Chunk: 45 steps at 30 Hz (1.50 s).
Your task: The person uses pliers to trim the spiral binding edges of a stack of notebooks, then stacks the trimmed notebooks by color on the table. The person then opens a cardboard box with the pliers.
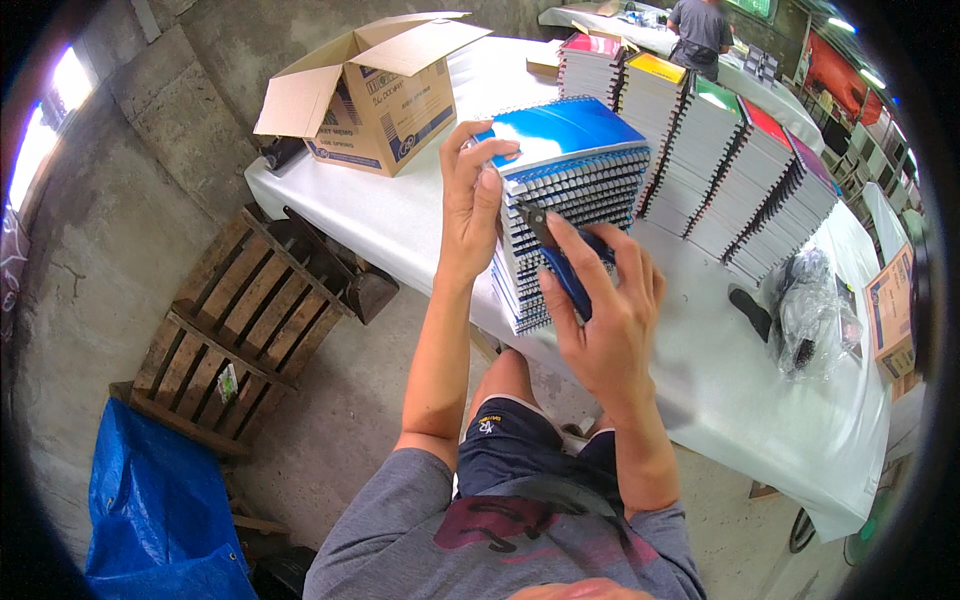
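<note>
A person in a grey T-shirt (390,520) and dark shorts (515,445) stands at a white-covered tabletop (700,370), both hands at a tall stack of blue notebooks (570,135) near its front edge. The left hand (470,200) has its grip closed on the upper left corner of the stack, fingers over the glossy top cover and thumb against the side. The right hand (610,310) has its grip wrapped around a pair of pliers (567,268) with dark blue handles, their tip at the left end of the spiral bindings that face the person; whether the tip touches the wire cannot be told.

Just beyond and to the right, more spiral-bound stacks stand in a curving row: a red stack (590,45), a yellow stack (655,68), a green stack (718,97), a second red stack (764,123) and a purple stack (815,162). An open cardboard box (390,115) sits on the left of the tabletop, and crumpled clear plastic (812,310) lies at the right. A wooden pallet (235,330) and a blue tarp (160,500) occupy the floor at left, while a co-worker (700,35) stands in the background
</note>
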Available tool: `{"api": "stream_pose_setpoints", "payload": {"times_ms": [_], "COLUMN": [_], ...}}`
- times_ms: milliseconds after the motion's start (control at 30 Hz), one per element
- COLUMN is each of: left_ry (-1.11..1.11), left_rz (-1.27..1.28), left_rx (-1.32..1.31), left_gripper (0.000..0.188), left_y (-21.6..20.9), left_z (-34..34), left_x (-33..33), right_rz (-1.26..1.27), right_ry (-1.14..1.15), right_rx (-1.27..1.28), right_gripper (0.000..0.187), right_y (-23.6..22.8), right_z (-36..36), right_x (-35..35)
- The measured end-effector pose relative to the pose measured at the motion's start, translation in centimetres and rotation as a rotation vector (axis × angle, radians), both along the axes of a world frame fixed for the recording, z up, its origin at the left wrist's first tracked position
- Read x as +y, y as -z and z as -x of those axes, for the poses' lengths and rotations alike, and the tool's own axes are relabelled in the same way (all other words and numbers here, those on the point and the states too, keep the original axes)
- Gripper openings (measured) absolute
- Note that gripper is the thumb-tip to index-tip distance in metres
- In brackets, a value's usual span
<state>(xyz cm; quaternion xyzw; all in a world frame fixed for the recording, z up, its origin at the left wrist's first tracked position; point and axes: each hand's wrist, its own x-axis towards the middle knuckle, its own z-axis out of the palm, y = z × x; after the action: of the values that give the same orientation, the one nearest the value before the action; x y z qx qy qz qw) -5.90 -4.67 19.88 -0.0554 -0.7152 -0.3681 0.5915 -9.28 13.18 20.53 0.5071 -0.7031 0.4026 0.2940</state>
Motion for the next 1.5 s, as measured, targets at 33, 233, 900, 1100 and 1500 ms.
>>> {"api": "stream_pose_setpoints", "payload": {"times_ms": [33,233,900,1100,1500], "left_ry": [0.000,-0.045,-0.003,-0.030,0.008], "left_rz": [0.002,0.032,-0.022,-0.005,-0.023], "left_rx": [-0.003,-0.004,0.012,0.008,0.026], "left_gripper": [0.035,0.036,0.036,0.037,0.035], "left_y": [0.0,0.2,0.2,0.1,0.2], "left_z": [0.0,0.1,0.3,0.1,0.2], "left_x": [0.0,-0.1,-0.1,-0.1,0.0], "right_rz": [-0.024,-0.007,-0.014,-0.008,0.011], "right_ry": [-0.005,-0.135,-0.021,-0.147,-0.055], "right_rx": [-0.021,-0.166,-0.031,-0.172,-0.153], "right_gripper": [0.042,0.038,0.045,0.039,0.041], "right_y": [0.0,0.3,1.3,1.4,2.6], "right_z": [-0.1,-0.2,0.0,-0.2,-0.4], "right_x": [0.0,-0.2,0.0,-0.4,0.0]}}
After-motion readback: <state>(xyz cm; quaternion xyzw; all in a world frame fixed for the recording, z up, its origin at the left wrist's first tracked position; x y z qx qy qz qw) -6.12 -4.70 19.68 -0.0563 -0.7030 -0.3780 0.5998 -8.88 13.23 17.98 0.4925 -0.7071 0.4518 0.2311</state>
